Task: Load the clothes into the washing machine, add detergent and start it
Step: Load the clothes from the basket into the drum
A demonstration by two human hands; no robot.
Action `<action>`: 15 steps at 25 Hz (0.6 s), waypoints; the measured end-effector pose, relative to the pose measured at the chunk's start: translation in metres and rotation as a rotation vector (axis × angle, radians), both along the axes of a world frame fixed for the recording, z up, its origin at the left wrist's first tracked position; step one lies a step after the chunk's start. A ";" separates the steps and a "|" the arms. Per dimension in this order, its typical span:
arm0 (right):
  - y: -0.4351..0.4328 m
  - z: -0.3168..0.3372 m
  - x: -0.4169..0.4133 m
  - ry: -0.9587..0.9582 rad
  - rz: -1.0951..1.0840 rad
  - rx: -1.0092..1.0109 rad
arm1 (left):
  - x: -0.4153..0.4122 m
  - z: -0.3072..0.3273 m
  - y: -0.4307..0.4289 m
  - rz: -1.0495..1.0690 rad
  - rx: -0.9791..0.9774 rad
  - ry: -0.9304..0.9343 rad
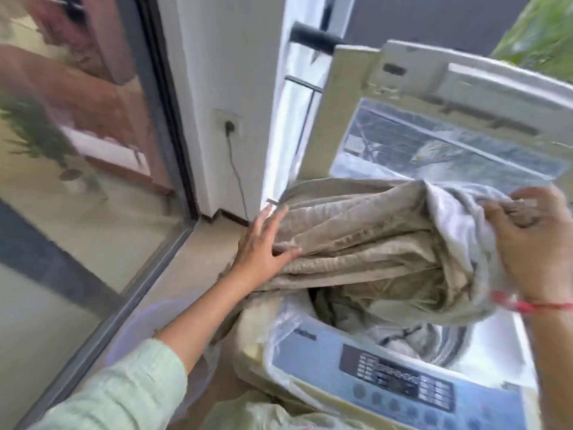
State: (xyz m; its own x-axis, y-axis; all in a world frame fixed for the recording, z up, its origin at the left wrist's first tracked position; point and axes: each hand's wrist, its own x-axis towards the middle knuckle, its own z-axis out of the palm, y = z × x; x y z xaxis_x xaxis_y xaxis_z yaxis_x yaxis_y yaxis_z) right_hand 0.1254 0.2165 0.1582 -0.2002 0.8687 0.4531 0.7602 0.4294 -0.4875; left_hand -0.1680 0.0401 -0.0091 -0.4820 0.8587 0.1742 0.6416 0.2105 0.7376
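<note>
Holding a bulky beige cloth (366, 243) over the mouth of the washing machine (310, 352), you have both hands on it. Your left hand (263, 246) lies flat against the bundle's left end, its fingers straight and spread and the thumb stretched out across a fold; it presses on the fabric and does not clasp it. Your right hand (533, 243) is at the bundle's right end, fingers curled tight round a bunched handful of the cloth, with a red thread (533, 305) round the wrist. The cloth spans the opening from left to right; its lower folds hang down into the drum (446, 342), while part of it spills over the machine's left edge. More pale fabric lies deeper in the drum. The lid (434, 88) stands raised behind the bundle, and the control panel (400, 380) runs along the front edge nearest you. A light green sleeve (117, 389) covers your left forearm partway. On the wall left of the machine a plug (229, 127) sits in a socket, its cord (238, 178) dropping toward the floor. A glass door (77, 150) fills the left side.
</note>
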 end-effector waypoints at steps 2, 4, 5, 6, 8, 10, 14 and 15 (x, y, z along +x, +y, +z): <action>0.005 -0.061 0.004 -0.300 -0.062 0.061 | 0.014 -0.004 0.013 -0.098 -0.249 0.129; 0.010 -0.133 0.007 -0.713 0.109 -0.280 | 0.023 -0.018 0.021 -0.163 -0.439 0.258; 0.009 -0.159 0.012 -0.917 0.167 -0.471 | 0.024 -0.022 0.022 -0.180 -0.478 0.308; 0.009 -0.177 0.014 -1.059 0.226 -0.630 | 0.024 -0.025 0.021 -0.186 -0.468 0.327; -0.002 -0.194 0.007 -1.231 0.197 -0.658 | 0.020 -0.027 0.015 -0.191 -0.402 0.285; -0.015 -0.197 -0.020 -1.358 0.168 -0.693 | 0.014 -0.026 0.009 -0.190 -0.366 0.230; -0.022 -0.200 -0.065 -1.528 0.188 -0.718 | 0.016 -0.028 -0.001 -0.164 -0.338 0.167; -0.020 -0.198 -0.069 -1.500 0.190 -0.687 | 0.012 -0.028 -0.005 -0.125 -0.288 0.091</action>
State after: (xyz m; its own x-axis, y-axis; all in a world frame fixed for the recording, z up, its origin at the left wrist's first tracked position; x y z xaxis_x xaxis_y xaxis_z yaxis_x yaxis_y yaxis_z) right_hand 0.0565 0.1967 -0.0398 -0.1954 0.7258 -0.6595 0.6632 0.5932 0.4563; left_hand -0.1563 0.0352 -0.0367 -0.3632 0.9305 -0.0475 0.7361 0.3178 0.5976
